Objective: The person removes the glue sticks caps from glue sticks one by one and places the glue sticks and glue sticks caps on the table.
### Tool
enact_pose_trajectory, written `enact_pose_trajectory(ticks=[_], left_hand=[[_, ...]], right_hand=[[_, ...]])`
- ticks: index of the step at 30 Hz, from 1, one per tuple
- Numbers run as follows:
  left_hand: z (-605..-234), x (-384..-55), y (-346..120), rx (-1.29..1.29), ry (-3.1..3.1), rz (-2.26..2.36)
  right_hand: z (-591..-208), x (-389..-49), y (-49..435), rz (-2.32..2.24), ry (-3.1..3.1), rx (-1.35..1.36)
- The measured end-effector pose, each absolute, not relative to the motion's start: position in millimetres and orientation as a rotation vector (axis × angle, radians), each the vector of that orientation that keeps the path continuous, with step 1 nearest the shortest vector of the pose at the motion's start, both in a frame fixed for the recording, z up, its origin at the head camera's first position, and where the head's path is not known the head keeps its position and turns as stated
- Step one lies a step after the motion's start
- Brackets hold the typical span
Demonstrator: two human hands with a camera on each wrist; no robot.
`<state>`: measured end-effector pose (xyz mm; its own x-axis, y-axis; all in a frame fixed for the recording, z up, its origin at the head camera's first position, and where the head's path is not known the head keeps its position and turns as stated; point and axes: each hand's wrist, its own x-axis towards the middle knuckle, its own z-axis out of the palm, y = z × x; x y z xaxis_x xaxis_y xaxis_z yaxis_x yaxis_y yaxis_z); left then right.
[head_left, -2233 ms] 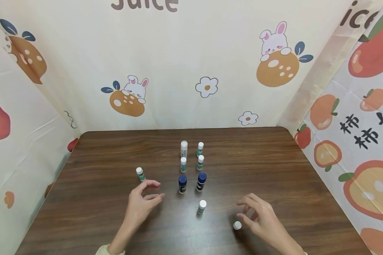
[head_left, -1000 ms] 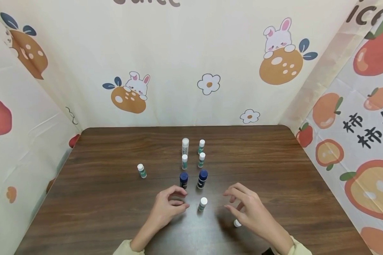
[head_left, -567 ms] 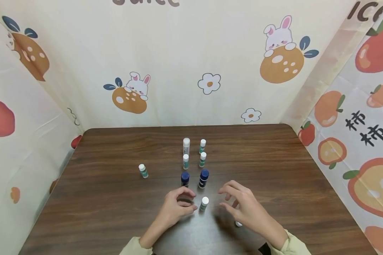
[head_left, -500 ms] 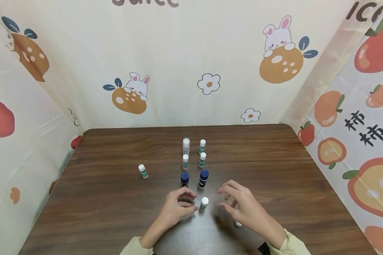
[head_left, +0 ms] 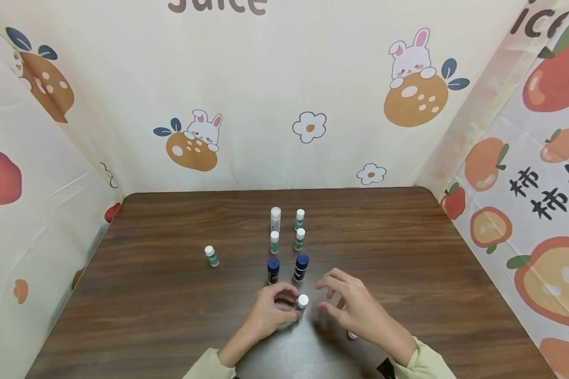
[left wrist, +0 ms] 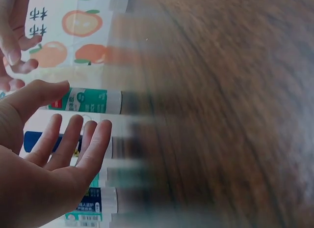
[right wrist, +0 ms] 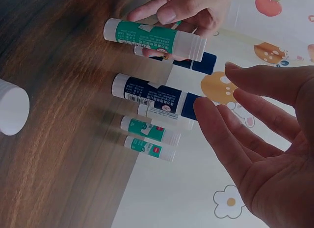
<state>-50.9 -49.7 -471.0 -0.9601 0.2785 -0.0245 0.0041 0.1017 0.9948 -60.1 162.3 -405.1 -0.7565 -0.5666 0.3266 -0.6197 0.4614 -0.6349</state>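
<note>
A green glue stick with a white cap (head_left: 303, 300) stands upright at the front of two short columns. My left hand (head_left: 274, 311) is right at its left side, thumb and fingers parted around it. In the left wrist view the thumb overlaps this green glue stick (left wrist: 93, 100), while the fingers stay spread. My right hand (head_left: 357, 308) hovers to the right with fingers loosely bent and nothing between them. Beneath its wrist side shows part of a white-capped stick (head_left: 352, 335), mostly hidden. Behind stand two blue-capped glue sticks (head_left: 301, 267), the left one close to my left fingers.
Farther back are two small green glue sticks (head_left: 275, 242), (head_left: 300, 239), another green glue stick (head_left: 299, 220) and a taller white one (head_left: 275, 220). One more white-capped green stick (head_left: 212, 256) stands apart on the left. Printed cloth (head_left: 256, 131) walls the wooden table (head_left: 170, 316).
My left hand has moved right from beside the lone left stick to the front green glue stick. My right hand has shifted left and slightly away, off the white-capped stick. The sticks stay put.
</note>
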Motion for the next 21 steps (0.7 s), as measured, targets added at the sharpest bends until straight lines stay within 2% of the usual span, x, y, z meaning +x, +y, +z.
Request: enact_pose_trajectory(ticks=[21], left_hand=[[-474.6,-55.1,-47.7,0.309,2.301,1.851]], right_hand=[[-405.1,-62.1,154.2,1.233,-2.635,1.056]])
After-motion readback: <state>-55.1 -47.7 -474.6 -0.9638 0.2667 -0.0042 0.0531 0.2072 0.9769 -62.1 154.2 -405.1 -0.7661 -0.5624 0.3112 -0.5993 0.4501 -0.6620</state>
